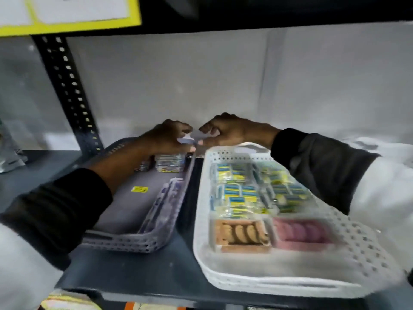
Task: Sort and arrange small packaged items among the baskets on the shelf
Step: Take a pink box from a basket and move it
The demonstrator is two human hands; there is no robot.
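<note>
Two baskets stand on a dark shelf. The grey basket on the left holds a stack of small clear packets at its far end and a yellow sticker on its floor. The white basket on the right holds several yellow-and-blue packets, a pack of brown cookies and a pink pack. My left hand and my right hand meet above the gap at the far end, both pinching a small pale packet. The frame is blurred.
A perforated black upright rises at the back left. A grey wall panel closes the back. A yellow-edged label hangs from the shelf above. Along the grey basket's right wall lies a clear-wrapped strip.
</note>
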